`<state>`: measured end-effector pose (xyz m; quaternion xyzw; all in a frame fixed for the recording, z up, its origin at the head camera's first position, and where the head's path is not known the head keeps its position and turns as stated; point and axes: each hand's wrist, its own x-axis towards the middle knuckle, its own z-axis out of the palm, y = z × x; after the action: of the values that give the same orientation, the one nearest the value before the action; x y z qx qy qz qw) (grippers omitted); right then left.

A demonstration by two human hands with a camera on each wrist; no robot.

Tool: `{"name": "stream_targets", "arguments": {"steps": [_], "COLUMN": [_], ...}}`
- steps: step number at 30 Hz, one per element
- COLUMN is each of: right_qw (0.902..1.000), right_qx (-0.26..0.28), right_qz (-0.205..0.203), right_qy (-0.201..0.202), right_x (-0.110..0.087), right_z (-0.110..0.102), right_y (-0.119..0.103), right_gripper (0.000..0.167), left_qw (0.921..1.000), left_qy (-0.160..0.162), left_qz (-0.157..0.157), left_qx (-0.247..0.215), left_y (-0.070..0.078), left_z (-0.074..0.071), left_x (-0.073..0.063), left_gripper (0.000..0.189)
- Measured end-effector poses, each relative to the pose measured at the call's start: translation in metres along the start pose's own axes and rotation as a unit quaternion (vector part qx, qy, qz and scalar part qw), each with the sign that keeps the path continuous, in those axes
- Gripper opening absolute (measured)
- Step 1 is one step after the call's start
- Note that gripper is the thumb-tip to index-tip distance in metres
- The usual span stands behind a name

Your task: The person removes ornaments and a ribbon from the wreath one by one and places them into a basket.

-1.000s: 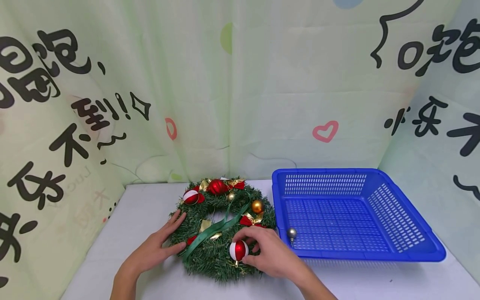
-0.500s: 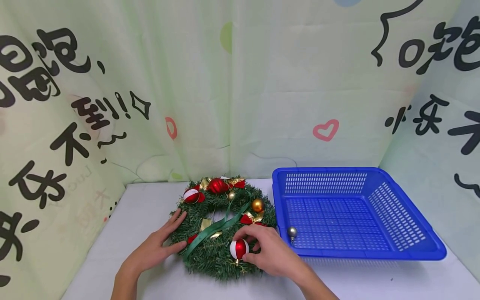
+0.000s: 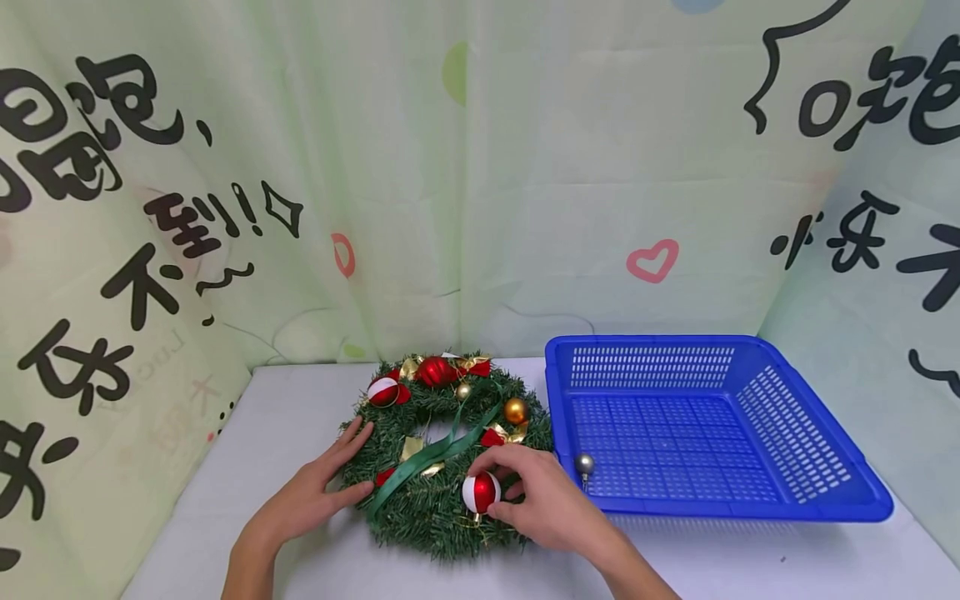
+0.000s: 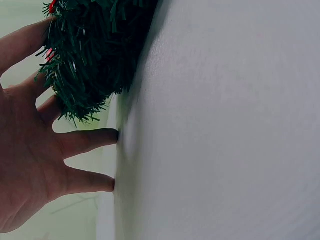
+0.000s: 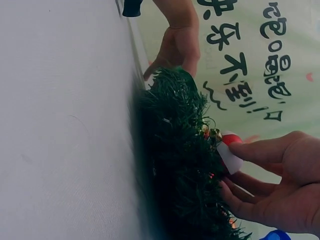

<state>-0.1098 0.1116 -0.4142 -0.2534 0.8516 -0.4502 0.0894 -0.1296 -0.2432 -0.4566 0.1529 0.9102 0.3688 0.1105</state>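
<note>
A green Christmas wreath (image 3: pixel 427 525) lies on the white table, with a green ribbon (image 3: pixel 420 463) across it. My right hand (image 3: pixel 543 500) pinches a red and white bauble (image 3: pixel 482 493) between thumb and fingers at the wreath's front right. In the right wrist view the bauble (image 5: pixel 231 156) sits right against the needles, its gold cap toward them. My left hand (image 3: pixel 303 504) rests with spread fingers on the wreath's left side. Two of its fingertips (image 4: pixel 111 185) reach down to the table in the left wrist view.
A blue plastic basket (image 3: pixel 720 510) stands right of the wreath, with a small silver bauble (image 3: pixel 583 465) inside. The wreath also carries a red bauble (image 3: pixel 436 372), another red and white bauble (image 3: pixel 382 392), a gold bauble (image 3: pixel 515 410) and bows. A printed curtain (image 3: pixel 525 208) encloses the table.
My right hand and the red and white bauble have shifted very slightly to the right and up. My left hand stays in place on the wreath.
</note>
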Motion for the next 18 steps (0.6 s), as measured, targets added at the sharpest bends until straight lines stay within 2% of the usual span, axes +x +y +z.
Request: {"name": "stream_targets", "arguments": {"steps": [5, 18], "right_qw": [0.9998, 0.9995], "right_qx": [0.011, 0.023], "right_qz": [0.015, 0.017], "right_qy": [0.002, 0.009], "right_x": [-0.0010, -0.0028], "right_z": [-0.0022, -0.0057], "right_y": [-0.0019, -0.0061], "right_gripper": [0.042, 0.043], "left_qw": [1.0000, 1.0000], "left_qy": [0.000, -0.001], "left_qz": [0.001, 0.002], "left_qx": [0.003, -0.001], "left_y": [-0.0004, -0.0021], "left_z": [-0.0003, 0.0003], "left_x": [0.0001, 0.0004], "left_gripper": [0.081, 0.081]}}
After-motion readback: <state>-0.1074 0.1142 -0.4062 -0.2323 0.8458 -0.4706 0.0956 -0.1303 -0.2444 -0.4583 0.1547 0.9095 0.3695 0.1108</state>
